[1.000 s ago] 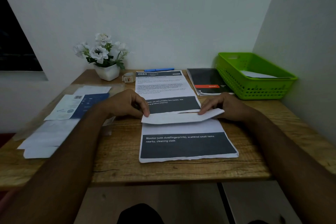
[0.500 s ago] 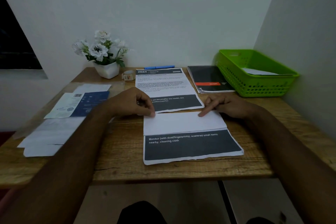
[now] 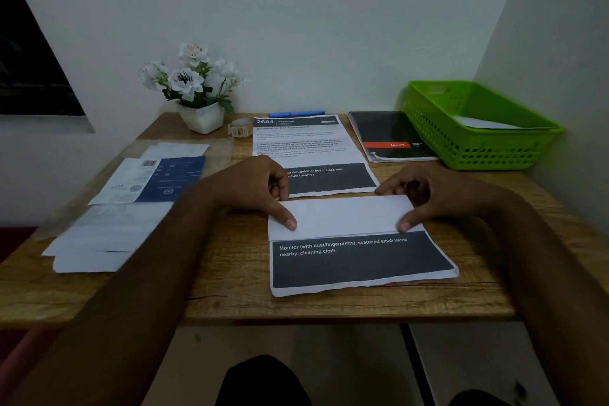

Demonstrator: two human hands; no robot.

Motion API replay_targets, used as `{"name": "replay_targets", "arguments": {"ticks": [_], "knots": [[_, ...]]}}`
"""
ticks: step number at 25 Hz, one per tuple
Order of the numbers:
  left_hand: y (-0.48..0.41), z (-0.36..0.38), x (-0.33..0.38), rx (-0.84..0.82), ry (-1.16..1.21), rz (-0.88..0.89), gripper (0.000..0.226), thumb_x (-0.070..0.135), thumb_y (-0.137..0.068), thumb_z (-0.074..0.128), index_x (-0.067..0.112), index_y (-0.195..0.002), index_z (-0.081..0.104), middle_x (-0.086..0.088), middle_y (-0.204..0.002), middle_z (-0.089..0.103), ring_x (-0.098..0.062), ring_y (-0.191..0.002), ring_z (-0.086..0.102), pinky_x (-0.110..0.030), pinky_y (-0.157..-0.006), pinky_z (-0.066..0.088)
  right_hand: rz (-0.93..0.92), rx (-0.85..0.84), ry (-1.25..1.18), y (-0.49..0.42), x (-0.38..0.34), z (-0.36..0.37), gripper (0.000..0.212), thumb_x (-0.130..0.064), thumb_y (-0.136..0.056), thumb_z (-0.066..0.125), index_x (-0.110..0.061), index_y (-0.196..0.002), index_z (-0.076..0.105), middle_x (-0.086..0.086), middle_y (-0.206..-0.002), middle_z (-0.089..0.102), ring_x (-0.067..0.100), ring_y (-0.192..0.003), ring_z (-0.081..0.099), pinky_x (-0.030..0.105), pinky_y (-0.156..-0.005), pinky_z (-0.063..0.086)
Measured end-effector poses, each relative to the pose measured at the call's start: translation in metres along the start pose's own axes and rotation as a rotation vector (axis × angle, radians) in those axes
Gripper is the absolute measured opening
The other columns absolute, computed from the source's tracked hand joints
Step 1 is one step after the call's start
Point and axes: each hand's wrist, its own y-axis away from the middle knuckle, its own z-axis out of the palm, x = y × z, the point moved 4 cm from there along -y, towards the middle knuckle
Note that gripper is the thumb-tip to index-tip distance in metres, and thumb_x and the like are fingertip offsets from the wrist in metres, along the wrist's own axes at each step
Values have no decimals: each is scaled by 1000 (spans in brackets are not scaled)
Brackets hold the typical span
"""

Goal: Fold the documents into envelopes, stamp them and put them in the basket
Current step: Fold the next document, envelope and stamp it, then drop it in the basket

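A printed document (image 3: 357, 262) lies on the wooden desk (image 3: 230, 300) in front of me. Its upper part is folded down, so a white flap (image 3: 342, 216) covers the middle. My left hand (image 3: 250, 184) holds the flap's left end, thumb on its lower edge and curled fingers at the crease. My right hand (image 3: 435, 191) holds the right end the same way. A second document (image 3: 303, 142) lies flat just behind. White envelopes (image 3: 108, 234) lie in a stack at the left. The green basket (image 3: 487, 148) stands at the back right with a white envelope (image 3: 484, 123) inside.
A blue and white leaflet (image 3: 155, 178) lies behind the envelope stack. Along the back wall stand a white flower pot (image 3: 201, 115), a tape roll (image 3: 240, 127) and a blue pen (image 3: 296, 114). A black notebook (image 3: 389, 135) lies beside the basket. A wall closes the right side.
The upper part of the document has been laid flat onto its middle. Both hands shifted from pressing the crease to holding the flap's ends, thumbs now on its lower edge.
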Motion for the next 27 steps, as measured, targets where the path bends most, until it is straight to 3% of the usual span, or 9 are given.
{"name": "replay_targets", "arguments": {"ticks": [4,8,12,16,19,23,27], "knots": [[-2,-1,1,22,10,39,42,45,-46,89,24,-68,60,12,-63,57,4,-53,48,-9,-44,36,4,29,-63,2,0,2,74,-63,-40,82,-42,-110,67,-17,-107,63,10,-99,57,31,-81,48],[-1,-1,4,33,91,64,37,35,-51,90,24,-66,58,6,-66,54,-1,-57,44,-14,-50,38,30,34,-164,4,1,3,64,-46,-45,90,-34,-102,65,-17,-100,68,0,-89,63,13,-67,48],[2,-5,6,71,141,110,35,25,-54,90,23,-66,57,5,-66,54,-5,-60,46,-16,-53,40,-2,72,-213,3,-2,4,58,-33,-54,93,-33,-100,60,-18,-97,70,0,-87,67,16,-68,53],[4,-10,7,130,241,115,46,29,-51,88,23,-88,61,2,-67,61,-9,-62,54,-17,-55,43,-12,139,-217,1,0,2,56,-37,-53,92,-39,-100,60,-13,-103,71,5,-94,67,31,-82,58],[6,-16,8,177,325,133,55,27,-53,87,25,-102,64,0,-65,60,-15,-62,53,-21,-54,42,-99,168,-265,1,0,1,49,-25,-59,92,-42,-98,69,-16,-102,74,4,-93,70,21,-74,57],[10,-19,9,161,408,156,34,21,-55,85,24,-86,72,-4,-81,70,-11,-75,62,-19,-63,49,-113,173,-246,0,1,0,49,-24,-61,91,-33,-105,71,-16,-102,74,4,-92,70,19,-75,56],[13,-16,12,70,442,181,27,12,-60,80,19,-86,72,6,-90,74,-6,-85,67,-14,-68,51,-130,201,-182,1,-1,-3,31,-20,-64,89,-35,-88,75,-16,-91,75,1,-83,70,11,-67,51]]}}
